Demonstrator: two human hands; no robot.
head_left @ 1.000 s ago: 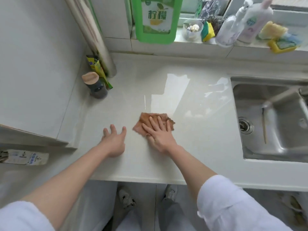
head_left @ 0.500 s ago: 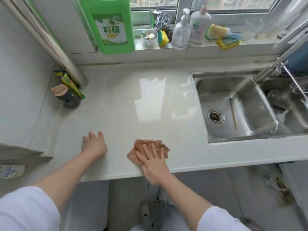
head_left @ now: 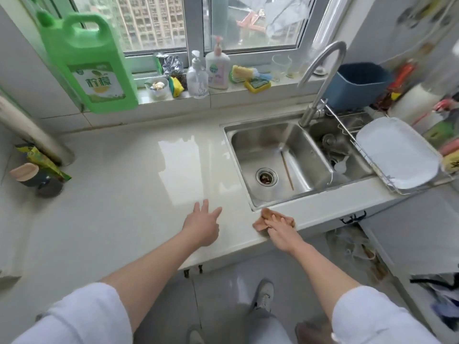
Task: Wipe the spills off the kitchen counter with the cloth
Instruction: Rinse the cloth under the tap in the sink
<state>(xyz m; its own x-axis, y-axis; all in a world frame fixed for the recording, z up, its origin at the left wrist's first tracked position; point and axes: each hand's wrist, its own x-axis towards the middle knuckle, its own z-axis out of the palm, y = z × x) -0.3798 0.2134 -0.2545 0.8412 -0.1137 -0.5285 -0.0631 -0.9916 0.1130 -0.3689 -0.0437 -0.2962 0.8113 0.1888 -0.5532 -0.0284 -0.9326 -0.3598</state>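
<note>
A small brown cloth (head_left: 265,218) lies on the narrow front strip of the pale kitchen counter (head_left: 124,194), just below the sink's front left corner. My right hand (head_left: 280,232) presses flat on the cloth, fingers spread over it. To its left my left hand (head_left: 202,225) rests on the counter with fingers apart and nothing in it. The counter surface is glossy and reflects the window; I cannot make out any spill on it.
A steel double sink (head_left: 270,165) with a tall tap (head_left: 320,78) is at the right, a white tray (head_left: 397,155) on a rack beyond. A green detergent jug (head_left: 92,68), soap bottles (head_left: 218,68) and sponges line the windowsill. A dark jar (head_left: 37,180) stands far left.
My right hand has slid the cloth to the right along the counter's front, from the middle to the strip before the sink. My left hand followed right. The camera view has risen and widened.
</note>
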